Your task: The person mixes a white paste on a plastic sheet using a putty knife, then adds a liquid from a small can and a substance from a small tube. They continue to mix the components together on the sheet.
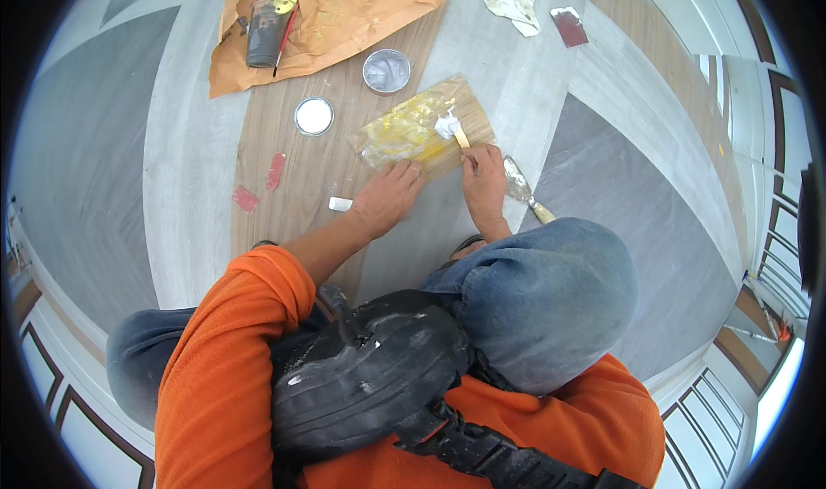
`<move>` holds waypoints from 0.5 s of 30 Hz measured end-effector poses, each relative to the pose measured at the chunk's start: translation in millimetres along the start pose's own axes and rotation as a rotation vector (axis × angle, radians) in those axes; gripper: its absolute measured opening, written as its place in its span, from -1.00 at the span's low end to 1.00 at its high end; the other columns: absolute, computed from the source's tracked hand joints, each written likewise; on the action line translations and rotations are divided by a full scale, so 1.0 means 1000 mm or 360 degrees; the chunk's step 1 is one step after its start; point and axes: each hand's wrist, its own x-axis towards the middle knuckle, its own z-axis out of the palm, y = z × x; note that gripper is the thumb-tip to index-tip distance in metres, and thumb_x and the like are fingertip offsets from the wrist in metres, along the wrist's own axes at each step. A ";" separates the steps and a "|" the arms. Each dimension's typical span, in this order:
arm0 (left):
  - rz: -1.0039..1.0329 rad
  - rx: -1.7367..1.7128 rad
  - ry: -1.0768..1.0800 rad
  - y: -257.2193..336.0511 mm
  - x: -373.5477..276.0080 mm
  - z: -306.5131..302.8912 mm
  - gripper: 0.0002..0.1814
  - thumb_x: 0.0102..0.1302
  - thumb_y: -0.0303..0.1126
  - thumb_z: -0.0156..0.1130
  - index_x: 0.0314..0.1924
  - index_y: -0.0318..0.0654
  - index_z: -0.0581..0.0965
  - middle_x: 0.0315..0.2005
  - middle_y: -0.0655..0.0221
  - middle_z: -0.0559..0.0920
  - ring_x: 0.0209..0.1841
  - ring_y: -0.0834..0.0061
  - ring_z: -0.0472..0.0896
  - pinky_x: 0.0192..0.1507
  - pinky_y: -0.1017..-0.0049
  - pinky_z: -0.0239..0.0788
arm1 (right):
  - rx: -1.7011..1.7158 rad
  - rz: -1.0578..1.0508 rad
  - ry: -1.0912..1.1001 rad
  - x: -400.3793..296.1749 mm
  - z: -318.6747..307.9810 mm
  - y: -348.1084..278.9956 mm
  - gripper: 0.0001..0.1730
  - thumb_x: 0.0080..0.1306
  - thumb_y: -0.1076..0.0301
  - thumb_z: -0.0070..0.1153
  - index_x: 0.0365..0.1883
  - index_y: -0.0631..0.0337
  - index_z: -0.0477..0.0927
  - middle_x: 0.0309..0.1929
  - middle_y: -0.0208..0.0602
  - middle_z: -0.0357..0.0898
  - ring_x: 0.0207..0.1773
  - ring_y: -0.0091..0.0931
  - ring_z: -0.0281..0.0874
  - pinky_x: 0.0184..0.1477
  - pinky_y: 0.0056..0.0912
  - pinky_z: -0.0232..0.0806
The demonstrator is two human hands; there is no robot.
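Observation:
My right hand [485,178] grips a small flat wooden stick [461,137], its far end in a dab of white paste [446,125]. The paste lies on a wood-grain board [475,109] smeared with yellow and whitish residue. My left hand [390,193] rests its fingertips on the board's near edge, fingers slightly bent. Beyond the board stands an open metal can [386,71] with grey residue inside. Left of it is a round lid or shallow tin [314,116], white inside. A putty knife [519,182] with a stained blade lies just right of my right hand.
Brown paper [348,24] at the top holds a plastic cup of dark material [264,34] and a thin red brush [284,44]. Red pieces [275,171] and a white block [340,204] lie left. A stained cloth [514,8] and dark red piece [569,28] lie upper right.

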 end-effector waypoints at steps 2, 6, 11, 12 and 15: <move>0.0015 -0.0007 -0.0064 -0.004 0.002 0.000 -0.52 0.28 -0.43 0.24 0.21 -0.31 0.50 0.21 0.14 0.53 0.32 0.14 0.48 0.39 0.24 0.33 | -0.0034 -0.0017 -0.0008 -0.003 -0.001 0.003 -0.88 0.34 0.53 0.25 -0.16 0.19 0.66 -0.09 -0.15 0.60 0.00 -0.15 0.60 0.01 -0.11 0.49; -0.0025 -0.0217 -0.0070 -0.006 0.003 0.002 -0.51 0.28 -0.42 0.27 0.23 -0.28 0.50 0.23 0.17 0.52 0.33 0.14 0.47 0.41 0.22 0.32 | -0.0148 -0.0042 -0.0041 -0.012 -0.007 0.008 -0.88 0.34 0.52 0.25 -0.16 0.22 0.66 -0.09 -0.14 0.61 -0.04 -0.15 0.61 -0.02 -0.11 0.49; -0.0047 -0.0225 -0.0025 -0.009 0.003 0.000 -0.49 0.25 -0.42 0.32 0.22 -0.26 0.50 0.23 0.19 0.52 0.35 0.13 0.46 0.43 0.18 0.30 | 0.0244 0.0281 0.0006 -0.021 -0.025 -0.015 -0.90 0.34 0.54 0.25 -0.18 0.25 0.64 -0.17 -0.12 0.63 -0.19 -0.20 0.64 -0.11 -0.15 0.50; -0.0043 -0.0234 -0.0035 -0.008 0.002 0.000 -0.48 0.25 -0.42 0.33 0.22 -0.26 0.50 0.23 0.19 0.51 0.35 0.13 0.46 0.43 0.18 0.29 | 0.0203 0.0241 0.0041 -0.017 -0.026 -0.017 -0.90 0.35 0.54 0.25 -0.18 0.25 0.63 -0.19 -0.13 0.62 -0.21 -0.22 0.63 -0.13 -0.17 0.50; -0.0035 -0.0256 0.0021 -0.009 0.001 0.000 -0.49 0.25 -0.41 0.33 0.22 -0.25 0.50 0.23 0.19 0.52 0.35 0.12 0.46 0.42 0.19 0.30 | 0.0075 0.0108 0.0100 0.005 -0.021 -0.009 -0.89 0.35 0.55 0.26 -0.18 0.25 0.61 -0.24 -0.15 0.61 -0.26 -0.27 0.62 -0.18 -0.20 0.49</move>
